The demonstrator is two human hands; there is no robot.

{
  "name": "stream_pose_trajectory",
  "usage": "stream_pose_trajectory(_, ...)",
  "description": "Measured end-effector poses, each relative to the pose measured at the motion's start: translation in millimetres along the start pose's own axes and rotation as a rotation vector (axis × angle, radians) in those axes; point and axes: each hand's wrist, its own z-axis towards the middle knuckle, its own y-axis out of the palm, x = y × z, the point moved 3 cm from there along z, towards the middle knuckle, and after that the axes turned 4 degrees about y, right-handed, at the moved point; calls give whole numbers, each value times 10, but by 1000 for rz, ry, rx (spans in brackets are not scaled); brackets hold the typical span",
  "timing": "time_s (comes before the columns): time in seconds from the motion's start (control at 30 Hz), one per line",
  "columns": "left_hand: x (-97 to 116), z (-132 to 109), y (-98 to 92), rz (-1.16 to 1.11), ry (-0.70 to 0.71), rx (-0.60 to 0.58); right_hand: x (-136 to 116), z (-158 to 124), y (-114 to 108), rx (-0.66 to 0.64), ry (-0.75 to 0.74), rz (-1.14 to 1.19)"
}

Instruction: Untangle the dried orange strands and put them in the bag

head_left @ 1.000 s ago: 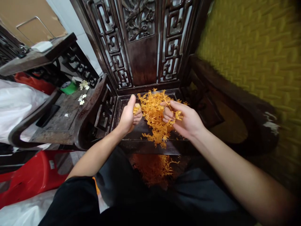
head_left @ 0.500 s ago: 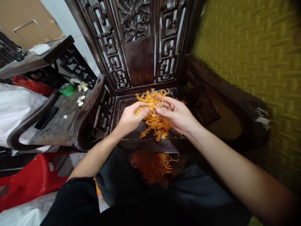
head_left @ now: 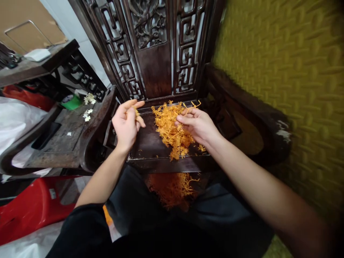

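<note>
A heaped pile of orange, branching, flower-like pieces (head_left: 170, 125) lies on the dark wooden chair seat (head_left: 146, 143). To its left, my left hand (head_left: 126, 123) is raised, with a small yellow-orange piece (head_left: 136, 111) between its bent fingers; some fingers stick out. At the pile's right edge my right hand (head_left: 200, 125) is closed, thumb against fingers, on a thin orange stem (head_left: 194, 106) that pokes out above them. Its lower end is hidden by the hand and merges with the pile. More orange branching pieces (head_left: 174, 190) sit lower down, between the knees.
A carved wooden backrest (head_left: 157, 71) rises behind the seat, with a curved armrest (head_left: 247, 104) on the right. At left, another wooden seat (head_left: 63, 139) bears a green tape roll (head_left: 72, 102) and small white flower-like pieces (head_left: 88, 114). A red plastic stool (head_left: 34, 204) stands lower left.
My left hand has moved left, away from the pile and my right hand, taking a small yellow-orange piece along. My right hand stays at the pile with the stem. The view has shifted slightly.
</note>
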Motion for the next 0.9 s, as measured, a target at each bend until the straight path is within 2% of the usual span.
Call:
stream_pose_trajectory(0.07,14,-103,82,32,-19,-173,-56,-14,41,-30,2,54)
stream_pose_trajectory(0.2,140,-313,283,283,125,-424,-60,-104,163,-43,-11,92)
stream_pose_trajectory(0.27,151,-384,403,385,176,-521,1,-145,216,-13,-37,104)
stream_pose_trajectory(0.33,151,-442,511,416,222,-564,74,-149,251,22,-73,100)
stream_pose_trajectory(0.43,253,-555,606,344,316,-598,112,-35,184,105,-143,95)
stream_pose_trajectory(0.47,320,-606,618,286,342,-655,85,28,111,156,-176,110)
stream_pose_trajectory(0.53,470,-711,606,128,368,-842,-32,151,-84,246,-227,154)
stream_pose_trajectory(0.6,567,-752,538,-20,320,-980,-195,220,-262,238,-213,171)
stream_pose_trajectory(0.67,540,-672,435,-99,166,-918,-352,198,-347,150,-159,146)
stream_pose_trajectory(0.77,340,-470,300,-160,-97,-680,-495,44,-292,9,-115,82)
stream_pose_trajectory(0.83,219,-374,261,-166,-162,-591,-515,-57,-189,-73,-106,61)
stream_pose_trajectory(0.9,144,-318,253,-100,-151,-552,-495,-123,-87,-141,-98,54)
